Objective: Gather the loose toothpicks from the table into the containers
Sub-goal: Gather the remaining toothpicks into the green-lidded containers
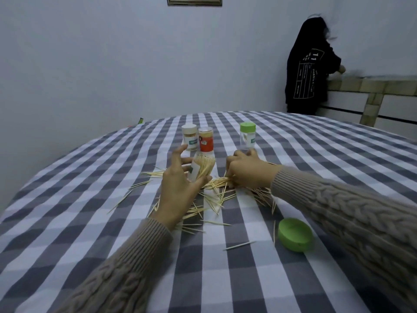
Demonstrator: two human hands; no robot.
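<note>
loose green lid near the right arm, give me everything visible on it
The green lid is round, plain bright green and looks like plastic. It lies flat on the checked tablecloth, open side up, so its raised rim and hollow inside show. It sits close to the right sleeve, near the table's front. Neither hand touches it. One toothpick lies right by its left edge; contact is unclear. It is on no jar.

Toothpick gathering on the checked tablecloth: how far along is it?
Done: the white-capped jar and orange-labelled jar stand capped and full. In hand: the left hand grips an open clear jar packed with toothpicks; the right hand pinches more. Left: many loose toothpicks, the green-capped jar nearly empty.
</note>
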